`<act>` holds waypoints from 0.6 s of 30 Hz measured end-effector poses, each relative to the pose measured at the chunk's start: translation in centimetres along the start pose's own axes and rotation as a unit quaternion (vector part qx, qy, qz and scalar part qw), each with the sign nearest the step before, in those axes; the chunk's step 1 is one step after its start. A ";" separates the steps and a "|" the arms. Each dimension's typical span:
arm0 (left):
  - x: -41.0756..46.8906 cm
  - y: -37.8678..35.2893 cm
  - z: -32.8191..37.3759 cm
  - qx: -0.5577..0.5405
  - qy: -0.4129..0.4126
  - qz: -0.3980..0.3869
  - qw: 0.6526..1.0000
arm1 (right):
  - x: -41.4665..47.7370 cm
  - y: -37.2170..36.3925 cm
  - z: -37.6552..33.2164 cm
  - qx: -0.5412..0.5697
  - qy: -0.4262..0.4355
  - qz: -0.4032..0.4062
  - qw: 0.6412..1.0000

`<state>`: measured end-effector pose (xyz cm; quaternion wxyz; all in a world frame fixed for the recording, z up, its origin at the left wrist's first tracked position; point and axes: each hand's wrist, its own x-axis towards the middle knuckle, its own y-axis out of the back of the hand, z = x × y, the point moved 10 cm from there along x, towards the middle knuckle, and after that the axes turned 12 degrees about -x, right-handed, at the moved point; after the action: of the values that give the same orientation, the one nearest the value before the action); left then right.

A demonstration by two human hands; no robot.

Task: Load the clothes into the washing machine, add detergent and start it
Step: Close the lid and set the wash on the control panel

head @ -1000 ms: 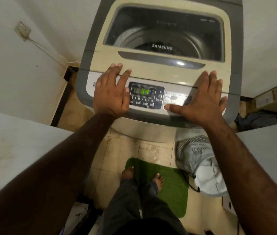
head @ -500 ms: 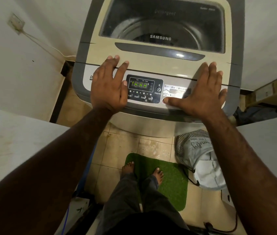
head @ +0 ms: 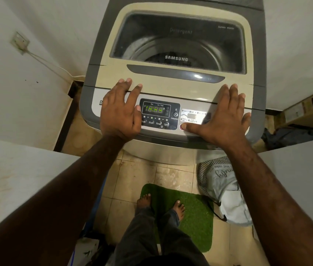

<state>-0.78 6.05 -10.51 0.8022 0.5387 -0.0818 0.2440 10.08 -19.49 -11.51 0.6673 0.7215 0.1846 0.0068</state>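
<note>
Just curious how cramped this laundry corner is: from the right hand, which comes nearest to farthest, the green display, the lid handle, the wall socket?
1. Green display: just left of the right hand, on the panel.
2. Lid handle: farther back, on the closed lid.
3. Wall socket: far left, on the wall.

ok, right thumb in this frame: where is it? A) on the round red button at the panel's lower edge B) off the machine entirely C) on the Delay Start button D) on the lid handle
A: the right hand lies flat on the washing machine control panel, and its thumb tip rests on the round red button, below and to the right of the green display.
</note>
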 end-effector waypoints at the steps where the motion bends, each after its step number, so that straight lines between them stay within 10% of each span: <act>1: 0.0 0.0 0.0 0.001 0.001 -0.001 1.000 | 0.0 0.0 0.0 0.001 0.000 -0.001 1.000; 18: 0.0 0.1 0.2 -0.013 0.010 -0.023 1.000 | 0.3 -0.3 0.0 0.007 -0.004 -0.006 1.000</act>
<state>-0.77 5.94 -10.37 0.8151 0.5277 -0.0643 0.2304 10.27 -19.43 -11.84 0.6630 0.7251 0.1864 -0.0016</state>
